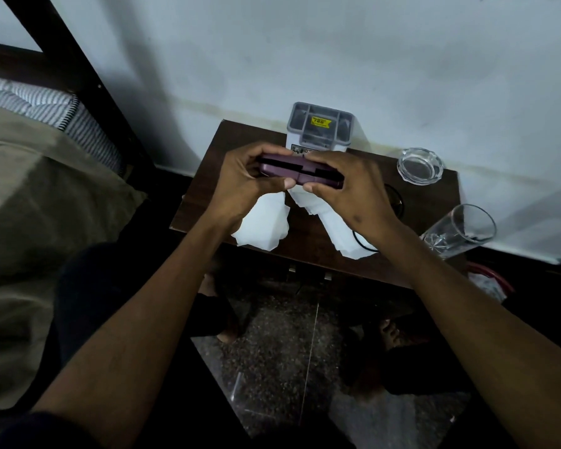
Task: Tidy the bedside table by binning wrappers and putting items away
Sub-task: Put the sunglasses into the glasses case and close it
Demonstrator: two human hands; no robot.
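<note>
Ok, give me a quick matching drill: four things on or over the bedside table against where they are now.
Things:
1. purple case
2. glass ashtray
3. drinking glass
4. grey organiser

Places:
A. at the table's back edge, by the wall
B. at the table's right front corner, leaning in this view
C. held in both hands
D. back right of the table

Pairs: 1-C, 2-D, 3-B, 4-A

— What sort of room is this?
— A bedroom at home. A bed [30, 196] with a striped mattress [46, 106] stands beside a small dark tabletop [201, 176] against the wall [337, 43].
— Anything else?
— A drinking glass [460, 230], and probably an ashtray [420, 165].
</note>
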